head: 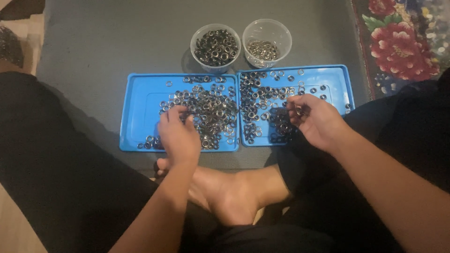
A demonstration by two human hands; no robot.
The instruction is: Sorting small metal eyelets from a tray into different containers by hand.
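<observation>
Two blue trays point(140, 93) sit on grey mat point(117, 42) beside floral rug point(398, 42).

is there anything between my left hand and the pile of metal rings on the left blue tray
Nothing visible. Your left hand already rests on the rings in the left blue tray, fingertips in the pile.

Two trays side by side, two cups behind them

Left tray point(136, 117) touches right tray point(335, 79); rings point(213, 110) lie on both; left cup point(215, 47) beside right cup point(267, 42).
</observation>
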